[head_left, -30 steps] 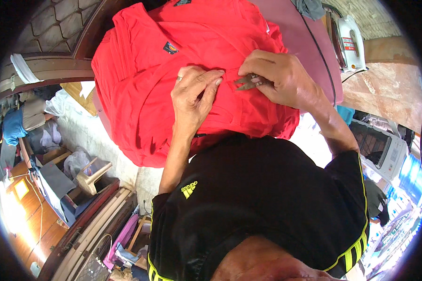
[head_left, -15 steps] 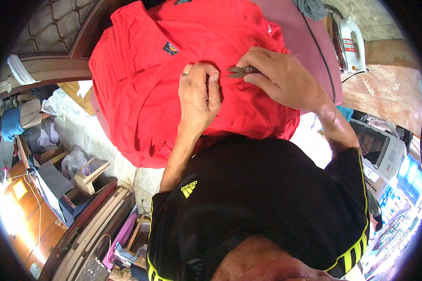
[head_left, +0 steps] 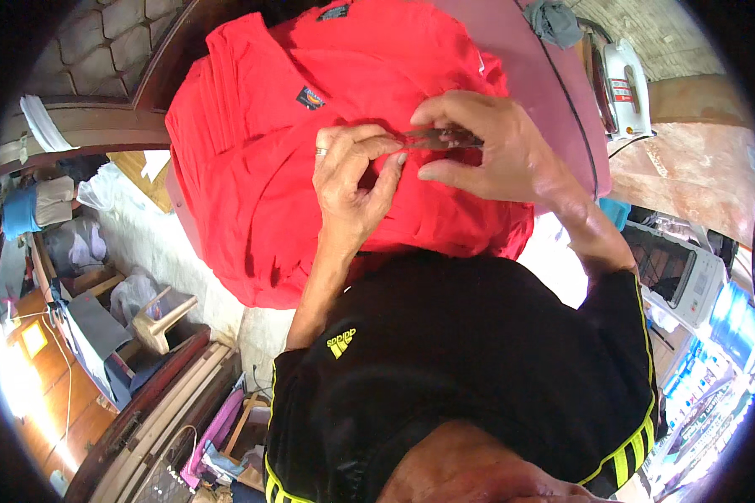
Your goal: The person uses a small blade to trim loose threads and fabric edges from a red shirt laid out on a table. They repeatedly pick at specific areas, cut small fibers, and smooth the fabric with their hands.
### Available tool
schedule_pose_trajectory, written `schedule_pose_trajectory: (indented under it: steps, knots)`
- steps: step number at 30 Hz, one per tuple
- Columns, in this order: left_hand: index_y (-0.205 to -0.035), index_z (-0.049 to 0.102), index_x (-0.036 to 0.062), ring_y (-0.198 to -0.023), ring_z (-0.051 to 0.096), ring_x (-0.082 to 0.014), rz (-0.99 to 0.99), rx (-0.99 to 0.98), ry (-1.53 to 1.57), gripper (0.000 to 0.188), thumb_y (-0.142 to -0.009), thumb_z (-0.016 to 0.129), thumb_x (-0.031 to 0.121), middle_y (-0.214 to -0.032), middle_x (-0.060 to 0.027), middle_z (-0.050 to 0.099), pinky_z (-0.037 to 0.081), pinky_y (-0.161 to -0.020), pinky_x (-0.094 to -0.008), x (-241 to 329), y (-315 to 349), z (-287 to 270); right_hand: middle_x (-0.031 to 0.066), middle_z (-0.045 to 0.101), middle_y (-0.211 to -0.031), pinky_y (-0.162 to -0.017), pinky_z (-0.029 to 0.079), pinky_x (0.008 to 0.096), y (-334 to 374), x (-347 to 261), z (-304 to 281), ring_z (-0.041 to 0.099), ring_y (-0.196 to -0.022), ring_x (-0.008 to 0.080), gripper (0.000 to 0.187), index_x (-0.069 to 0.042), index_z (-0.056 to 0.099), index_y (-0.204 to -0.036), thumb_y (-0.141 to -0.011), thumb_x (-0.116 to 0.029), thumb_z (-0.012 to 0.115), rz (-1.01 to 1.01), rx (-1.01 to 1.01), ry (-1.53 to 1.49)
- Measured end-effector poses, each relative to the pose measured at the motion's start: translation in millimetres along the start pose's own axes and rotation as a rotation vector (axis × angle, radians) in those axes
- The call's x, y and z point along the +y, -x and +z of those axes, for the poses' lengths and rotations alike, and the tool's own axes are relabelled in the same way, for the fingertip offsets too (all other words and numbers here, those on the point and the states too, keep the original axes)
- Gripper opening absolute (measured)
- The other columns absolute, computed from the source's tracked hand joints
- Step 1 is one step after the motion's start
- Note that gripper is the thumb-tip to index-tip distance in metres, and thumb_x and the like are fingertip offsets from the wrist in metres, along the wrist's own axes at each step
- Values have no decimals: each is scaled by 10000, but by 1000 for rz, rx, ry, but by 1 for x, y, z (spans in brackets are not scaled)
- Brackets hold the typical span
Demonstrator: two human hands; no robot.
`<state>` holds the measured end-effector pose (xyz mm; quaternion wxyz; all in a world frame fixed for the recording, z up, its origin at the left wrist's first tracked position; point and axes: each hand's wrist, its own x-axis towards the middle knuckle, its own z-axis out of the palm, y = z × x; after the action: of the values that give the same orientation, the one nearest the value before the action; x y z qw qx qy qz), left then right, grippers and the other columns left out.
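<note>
A heap of red shirts (head_left: 252,201) lies in front of me, with dark neck labels showing on its far part. My left hand (head_left: 348,172) is over the middle of the heap, its thumb and forefinger bent into a pinch; what lies between their tips is too small to tell. My right hand (head_left: 495,147) holds small dark metal thread snips (head_left: 436,139) pointing left, with thumb and forefinger spread apart around them. The blade tips are right beside my left fingertips, over the red cloth.
Under the shirts is a pinkish padded surface (head_left: 575,101) with a dark cord across it. A white iron (head_left: 625,88) stands at the far right, near a grey cloth (head_left: 552,21). A small stool (head_left: 164,318) lies on the left among bags and boards.
My left hand has lifted a little, with thumb and forefinger forming a wider loop. My right thumb and forefinger have spread apart around the snips, which now reach the left fingertips.
</note>
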<state>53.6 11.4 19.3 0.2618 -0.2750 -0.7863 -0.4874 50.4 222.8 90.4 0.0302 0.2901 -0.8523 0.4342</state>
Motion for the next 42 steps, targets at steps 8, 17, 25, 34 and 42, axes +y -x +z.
schedule_pose_trajectory:
  steps: [8, 17, 25, 34, 42]
  knots:
    - [-892, 700, 63, -868, 582, -225, -112, -107, -70, 202, -718, 795, 24, -880, -42, 672, 397, -827, -350, 14, -16, -6, 83, 619, -793, -568, 490, 349, -7, 13, 12, 634, -654, 242, 152, -48, 647, -948, -826, -87, 727, -180, 43, 50]
    - [-909, 712, 81, -872, 533, -184, -320, -220, 150, 131, -797, 779, 86, -858, -20, 639, 337, -834, -336, 2, -17, -5, 95, 659, -874, -713, 496, 366, -15, 24, -21, 656, -805, 212, 241, -55, 597, -1111, -978, -255, 619, 130, -171, -120]
    - [-914, 703, 51, -864, 556, -195, -293, -215, 166, 146, -801, 788, 84, -863, -40, 645, 378, -833, -336, 0, -17, -6, 97, 655, -886, -727, 490, 413, -29, 23, -24, 661, -834, 271, 195, -78, 570, -1118, -989, -223, 577, 83, -430, 82]
    - [-902, 712, 88, -873, 538, -182, -323, -198, 225, 143, -782, 790, 86, -866, -10, 647, 327, -854, -357, -2, -17, -8, 93, 634, -839, -726, 485, 401, -24, 26, -23, 649, -808, 262, 199, -74, 565, -1102, -999, -244, 571, 97, -359, -97]
    - [-899, 708, 79, -854, 535, -181, -316, -195, 245, 139, -784, 787, 85, -861, -14, 641, 337, -831, -346, -4, -18, -7, 93, 629, -831, -708, 467, 416, -28, 22, -21, 643, -799, 269, 171, -81, 562, -1066, -998, -238, 566, 80, -411, -32]
